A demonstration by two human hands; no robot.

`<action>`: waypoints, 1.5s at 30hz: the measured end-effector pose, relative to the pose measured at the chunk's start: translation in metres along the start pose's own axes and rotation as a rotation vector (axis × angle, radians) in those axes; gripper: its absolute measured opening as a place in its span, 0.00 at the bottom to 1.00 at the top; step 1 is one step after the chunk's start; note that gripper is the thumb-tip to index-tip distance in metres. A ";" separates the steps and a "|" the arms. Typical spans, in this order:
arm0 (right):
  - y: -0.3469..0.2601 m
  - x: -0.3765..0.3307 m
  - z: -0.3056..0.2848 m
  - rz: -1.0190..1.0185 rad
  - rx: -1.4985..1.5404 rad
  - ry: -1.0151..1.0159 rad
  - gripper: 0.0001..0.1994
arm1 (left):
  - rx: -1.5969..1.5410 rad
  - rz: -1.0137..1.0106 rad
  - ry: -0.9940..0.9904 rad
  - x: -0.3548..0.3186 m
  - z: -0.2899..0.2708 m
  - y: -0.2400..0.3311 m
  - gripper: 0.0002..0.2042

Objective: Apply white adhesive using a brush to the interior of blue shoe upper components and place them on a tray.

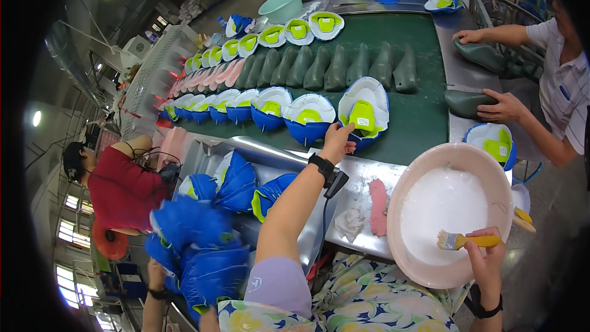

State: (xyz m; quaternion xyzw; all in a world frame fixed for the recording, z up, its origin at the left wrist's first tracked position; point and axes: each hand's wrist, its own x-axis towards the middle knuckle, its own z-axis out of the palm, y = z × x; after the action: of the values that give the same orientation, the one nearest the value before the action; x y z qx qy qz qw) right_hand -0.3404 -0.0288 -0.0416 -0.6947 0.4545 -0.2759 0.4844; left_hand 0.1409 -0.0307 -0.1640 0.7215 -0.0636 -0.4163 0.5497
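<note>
My left hand reaches across to the conveyor, its fingers closed on the near edge of a blue shoe upper with a white rim and lime-green lining. In my right hand is a yellow-handled paintbrush, held over a large pale pink basin. White liquid fills the basin's bottom, and the bristles point left above it. Beside the held upper, a row of similar uppers runs leftward along the green conveyor belt.
Dark green shoe lasts line the belt's middle. A metal tray holds blue uppers. Near it, another person's hand carries a pile of uppers. At right a co-worker's hands hold lasts. A pink strip lies beside the basin.
</note>
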 end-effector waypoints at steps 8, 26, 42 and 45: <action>0.004 0.005 -0.001 0.058 -0.022 0.011 0.05 | -0.376 -0.090 0.243 -0.012 -0.048 -0.001 0.44; -0.001 0.009 0.005 0.030 -0.033 -0.034 0.06 | -0.285 -0.191 -0.012 0.000 -0.044 -0.014 0.31; 0.009 -0.003 0.002 0.021 0.044 0.001 0.06 | -0.238 -0.024 0.143 -0.012 -0.015 -0.019 0.43; 0.007 -0.003 0.001 0.034 0.027 -0.007 0.06 | -0.356 -0.122 0.051 0.000 -0.034 -0.019 0.47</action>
State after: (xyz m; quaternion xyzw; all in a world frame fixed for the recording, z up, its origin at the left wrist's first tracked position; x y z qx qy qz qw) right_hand -0.3430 -0.0264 -0.0485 -0.6814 0.4606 -0.2712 0.4999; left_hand 0.1566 0.0024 -0.1786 0.6256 0.0690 -0.4350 0.6439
